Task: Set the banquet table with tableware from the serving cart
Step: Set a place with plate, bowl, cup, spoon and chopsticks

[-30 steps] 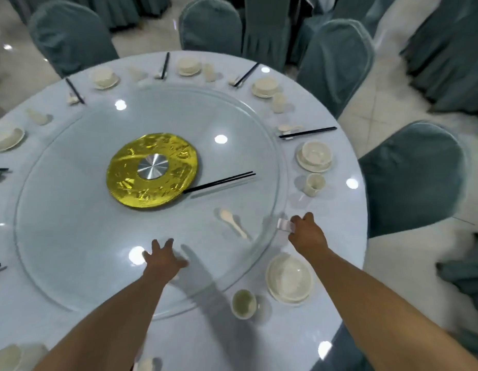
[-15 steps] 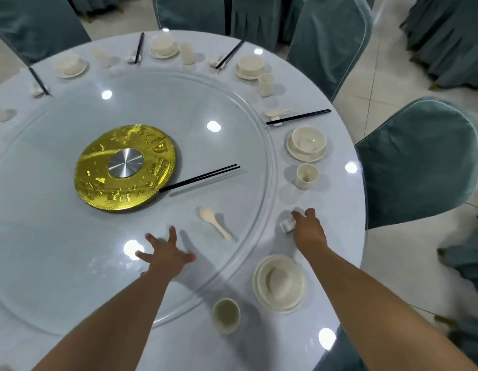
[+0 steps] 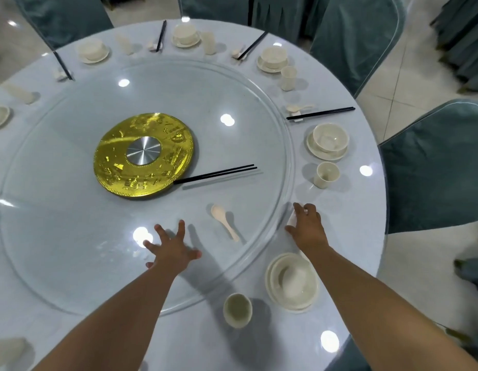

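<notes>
Since the previous frame: left hand (image 3: 171,251) has spread wider and lies flat on the round glass turntable (image 3: 71,263) at about 6 o'clock, grip released, holding nothing. Right hand (image 3: 307,226) has moved little; it sits at the turntable's rim near 4 o'clock, grip closed on a small white chopstick rest (image 3: 291,219) that shows only partly under the fingers, right by the tablecloth.

Loose on the glass: cream ceramic spoon (image 3: 224,219) between the two hands, pair of black chopsticks (image 3: 216,173) running from the gold centre disc (image 3: 143,154) toward 3 o'clock.

Round white-clothed table (image 3: 366,210): nearest setting at 5 o'clock has a cream bowl on stacked plates (image 3: 292,281) and a cream cup (image 3: 237,309) just beside it. Further settings ring the edge. Teal-covered chairs (image 3: 433,167) stand around, on a pale tiled floor (image 3: 409,84).
</notes>
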Motion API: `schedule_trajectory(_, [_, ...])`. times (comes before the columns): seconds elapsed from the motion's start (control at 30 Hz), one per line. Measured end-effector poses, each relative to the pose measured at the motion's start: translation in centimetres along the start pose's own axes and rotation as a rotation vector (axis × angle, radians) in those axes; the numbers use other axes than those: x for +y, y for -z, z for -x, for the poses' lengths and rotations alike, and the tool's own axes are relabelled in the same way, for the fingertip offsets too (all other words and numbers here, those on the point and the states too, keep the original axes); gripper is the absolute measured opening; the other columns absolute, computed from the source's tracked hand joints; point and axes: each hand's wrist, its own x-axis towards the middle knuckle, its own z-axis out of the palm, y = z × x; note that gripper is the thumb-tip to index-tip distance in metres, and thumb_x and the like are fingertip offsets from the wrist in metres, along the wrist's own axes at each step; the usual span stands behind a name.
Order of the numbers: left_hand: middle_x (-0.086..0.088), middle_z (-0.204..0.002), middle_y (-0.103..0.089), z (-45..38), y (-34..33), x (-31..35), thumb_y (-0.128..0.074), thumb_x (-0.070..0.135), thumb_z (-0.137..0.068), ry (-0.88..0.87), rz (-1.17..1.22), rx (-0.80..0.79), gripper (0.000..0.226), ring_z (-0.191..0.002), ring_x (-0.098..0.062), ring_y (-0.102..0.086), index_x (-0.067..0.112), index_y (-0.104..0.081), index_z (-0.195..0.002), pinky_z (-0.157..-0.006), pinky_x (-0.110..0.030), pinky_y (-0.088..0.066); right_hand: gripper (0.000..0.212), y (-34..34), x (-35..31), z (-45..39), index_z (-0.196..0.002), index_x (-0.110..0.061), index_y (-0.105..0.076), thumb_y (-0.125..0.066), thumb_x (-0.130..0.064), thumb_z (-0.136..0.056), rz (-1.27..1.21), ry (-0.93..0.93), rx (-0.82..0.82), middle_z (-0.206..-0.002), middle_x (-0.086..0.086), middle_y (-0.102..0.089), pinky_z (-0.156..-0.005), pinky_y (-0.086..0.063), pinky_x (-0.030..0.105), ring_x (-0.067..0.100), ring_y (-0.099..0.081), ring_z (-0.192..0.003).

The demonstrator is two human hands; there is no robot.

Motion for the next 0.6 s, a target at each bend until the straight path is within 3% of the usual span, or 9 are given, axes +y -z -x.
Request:
schedule_trajectory(0.03, [0.027, -0.098, 0.070, 0.3, 0.5, 0.4, 0.016, 0.102, -0.021, -0.010, 0.006, -0.127, 0.087, -0.106, -0.011, 0.067, 0.073, 0.046, -0.098, -0.109, -0.067, 0.007, 0.066, 0.1, -0.3, -0.1, -0.146, -0.021, -0.033, -0.067, -0.027, -0.090, 0.010, -0.005, -0.007, -0.144, 0.006, -0.025, -0.102, -0.042, 0.040, 0.029, -0.035, -0.130])
schedule_trajectory(0.07, [0.023, -0.107, 0.067, 0.8, 0.6, 0.3, 0.012, 0.103, -0.030, -0.026, 0.034, -0.126, 0.081, -0.115, -0.015, 0.063, 0.068, 0.052, -0.092, -0.109, -0.070, 0.000, 0.066, 0.0, -0.9, 0.0, -0.146, -0.021, -0.034, -0.067, -0.030, -0.090, 0.041, -0.009, -0.007, -0.144, 0.007, -0.026, -0.102, -0.042, 0.041, 0.030, -0.036, -0.129])
schedule_trajectory(0.13, [0.007, -0.135, 0.055, 1.1, 0.7, 0.0, -0.019, 0.090, -0.072, 0.031, 0.027, -0.063, 0.083, -0.132, -0.031, 0.049, 0.063, 0.038, -0.126, -0.106, -0.071, -0.015, 0.063, 0.1, -1.7, 0.6, -0.145, -0.021, -0.037, -0.064, -0.039, -0.091, 0.159, 0.002, 0.077, -0.144, 0.009, -0.030, -0.101, -0.041, 0.042, 0.032, -0.040, -0.126])
schedule_trajectory(0.2, [-0.007, -0.154, 0.029, 0.5, 0.4, -0.5, -0.057, 0.070, -0.080, 0.135, 0.070, -0.287, 0.098, -0.140, -0.051, 0.021, 0.051, 0.010, -0.148, -0.104, -0.069, -0.027, 0.053, -0.2, -3.5, 1.4, -0.139, -0.016, -0.047, -0.058, -0.040, -0.093, 0.196, 0.099, 0.192, -0.138, 0.011, -0.043, -0.098, -0.041, 0.042, 0.032, -0.047, -0.121])
schedule_trajectory(0.23, [-0.008, -0.157, 0.024, 0.2, 0.3, -0.9, -0.065, 0.066, -0.078, 0.166, 0.095, -0.374, 0.102, -0.140, -0.054, 0.014, 0.050, 0.005, -0.150, -0.103, -0.070, -0.029, 0.046, -0.6, -5.0, 1.9, -0.134, -0.013, -0.054, -0.055, -0.038, -0.095, 0.155, 0.160, 0.194, -0.132, 0.011, -0.050, -0.097, -0.043, 0.041, 0.032, -0.051, -0.117])
schedule_trajectory(0.3, [-0.008, -0.158, 0.025, -0.2, -0.1, -1.6, -0.068, 0.064, -0.077, 0.155, 0.113, -0.407, 0.104, -0.141, -0.054, 0.015, 0.050, 0.005, -0.150, -0.104, -0.071, -0.028, 0.037, -1.7, -8.2, 2.9, -0.121, -0.010, -0.064, -0.052, -0.036, -0.098, 0.031, 0.245, 0.100, -0.120, 0.012, -0.058, -0.093, -0.046, 0.039, 0.031, -0.058, -0.109])
schedule_trajectory(0.4, [-0.006, -0.157, 0.029, -0.1, -0.6, -2.7, -0.068, 0.063, -0.079, 0.145, 0.100, -0.402, 0.104, -0.141, -0.053, 0.019, 0.052, 0.008, -0.150, -0.104, -0.072, -0.026, 0.042, -4.4, -13.1, 4.6, -0.110, -0.007, -0.064, -0.051, -0.045, -0.098, 0.027, 0.283, -0.064, -0.109, 0.011, -0.058, -0.083, -0.049, 0.037, 0.031, -0.061, -0.097])
schedule_trajectory(0.5, [-0.006, -0.157, 0.030, -0.2, -1.0, -3.7, -0.067, 0.063, -0.079, 0.131, 0.090, -0.398, 0.104, -0.141, -0.052, 0.021, 0.052, 0.009, -0.149, -0.105, -0.073, -0.025, 0.045, -6.9, -15.9, 5.9, -0.119, -0.006, -0.055, -0.049, -0.046, -0.098, 0.167, 0.305, -0.128, -0.110, 0.012, -0.055, -0.074, -0.043, 0.034, 0.031, -0.060, -0.094])
schedule_trajectory(0.6, [-0.004, -0.157, 0.031, -0.4, -1.3, -4.6, -0.068, 0.062, -0.079, 0.116, 0.095, -0.391, 0.104, -0.141, -0.051, 0.023, 0.053, 0.009, -0.149, -0.104, -0.073, -0.025, 0.037, -8.0, -17.1, 6.0, -0.128, -0.006, -0.049, -0.047, -0.031, -0.101, 0.189, 0.264, -0.137, -0.116, 0.012, -0.053, -0.078, -0.046, 0.036, 0.031, -0.060, -0.099])
